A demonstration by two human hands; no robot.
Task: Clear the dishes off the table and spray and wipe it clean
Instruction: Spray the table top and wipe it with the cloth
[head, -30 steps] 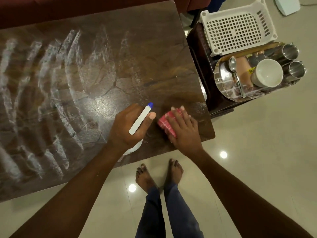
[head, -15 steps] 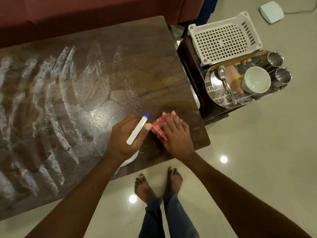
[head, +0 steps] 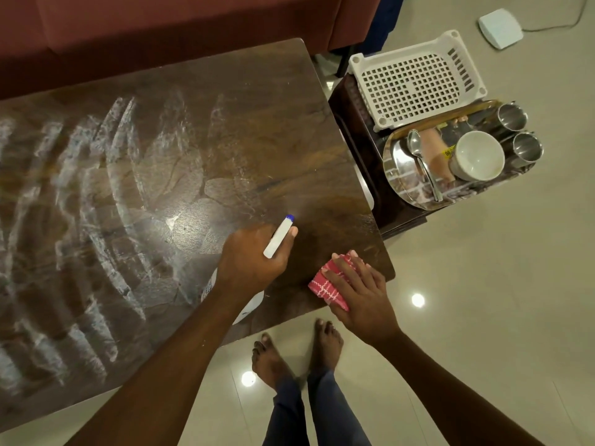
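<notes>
Left hand [head: 254, 262]: curled round the spray bottle [head: 278, 238], above the table [head: 193, 140].
Right hand [head: 360, 297]: flat fingers press the cloth [head: 322, 289].
Change: cloth has slid from beside the bottle to the table's near right corner.

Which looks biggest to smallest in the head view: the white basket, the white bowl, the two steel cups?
1. white basket, clearly the largest
2. white bowl
3. far steel cup and near steel cup: they look alike, so they are not ranked against each other
</notes>
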